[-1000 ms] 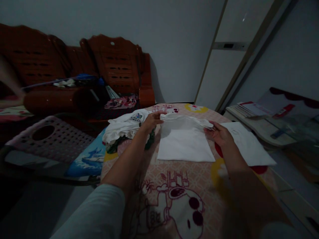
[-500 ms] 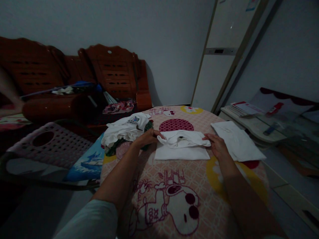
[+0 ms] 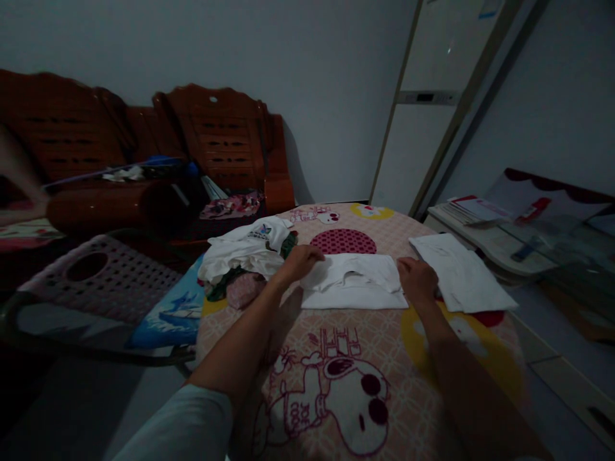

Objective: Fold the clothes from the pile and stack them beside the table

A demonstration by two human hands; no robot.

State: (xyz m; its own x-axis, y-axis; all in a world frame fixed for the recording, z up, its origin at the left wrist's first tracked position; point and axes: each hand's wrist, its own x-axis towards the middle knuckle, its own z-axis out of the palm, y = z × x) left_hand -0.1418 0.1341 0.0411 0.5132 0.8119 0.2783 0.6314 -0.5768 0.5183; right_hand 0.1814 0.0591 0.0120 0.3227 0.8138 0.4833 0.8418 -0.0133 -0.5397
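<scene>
A folded white T-shirt (image 3: 355,298) lies in the middle of the round table, its neckline showing on the upper layer. At its far left corner is my left hand (image 3: 303,261), fingers pinched together on the cloth. My right hand (image 3: 418,279) is at the opposite corner, its fingers closed on the right edge. The fingertips are dim and partly hidden. Right of my right hand lies another folded white garment (image 3: 456,272). A loose heap of white clothes (image 3: 247,250) rests left of my left hand, with green and pink cloth beneath.
A pink patterned cloth (image 3: 307,339) covers the table. Left of it stands a woven chair (image 3: 120,275) with a blue printed cushion (image 3: 175,310). Wooden seats (image 3: 216,137) line the wall, and another person's arm (image 3: 22,173) shows at far left. Papers lie on a side stand (image 3: 480,221).
The raised near edge of the T-shirt's upper layer has been lowered and lies flatter. My left hand has moved slightly right and away from me; my right hand has shifted slightly right.
</scene>
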